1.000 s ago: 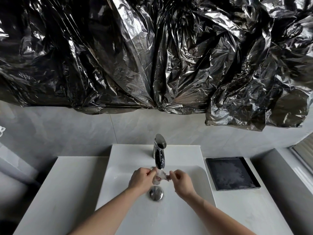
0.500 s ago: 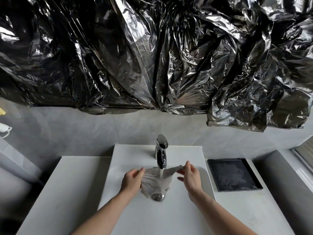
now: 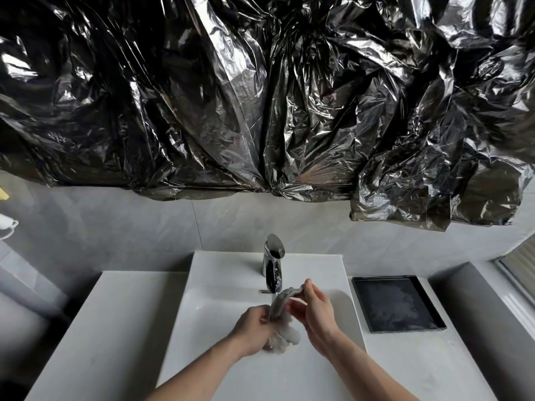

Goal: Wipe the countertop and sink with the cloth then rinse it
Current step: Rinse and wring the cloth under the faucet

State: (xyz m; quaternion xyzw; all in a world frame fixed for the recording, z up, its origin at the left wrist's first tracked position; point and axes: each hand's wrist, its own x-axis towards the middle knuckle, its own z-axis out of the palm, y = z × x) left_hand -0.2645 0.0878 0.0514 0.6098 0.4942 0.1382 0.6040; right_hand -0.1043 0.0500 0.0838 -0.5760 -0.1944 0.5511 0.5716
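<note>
Item 1, obscured: the drain is hidden behind the cloth (image 3: pixel 282 322) and hands, and I cannot make out a water stream below the faucet (image 3: pixel 273 263). Both forearms are cut off at the bottom edge. At far left, a white object on the wall is cropped; I cannot identify it.

Item 2, change since half a second ago: the cloth was then stretched wide between both hands under the spout; it is now gathered into a narrow twisted bundle, and the hands have drawn close together over the middle of the sink (image 3: pixel 208 308).

Item 3, left hand (image 3: pixel 254 331): fingers curled around the lower part of the cloth, gripping it; a pale bunched end hangs out below the fist.

Item 4, right hand (image 3: pixel 314 311): thumb and forefinger pinch the cloth's upper end just beside the spout tip; the remaining fingers are loosely spread, narrowly parted, lying toward the bundle.

Item 5, cloth: grey, wet-looking, held above the basin between both hands, directly under the faucet.

Item 6, surroundings: white countertop (image 3: pixel 110 328) on either side of the sink; a black tray (image 3: pixel 396 305) on the right counter, well apart from the hands; crumpled black plastic sheeting (image 3: pixel 260 96) covering the wall above.
</note>
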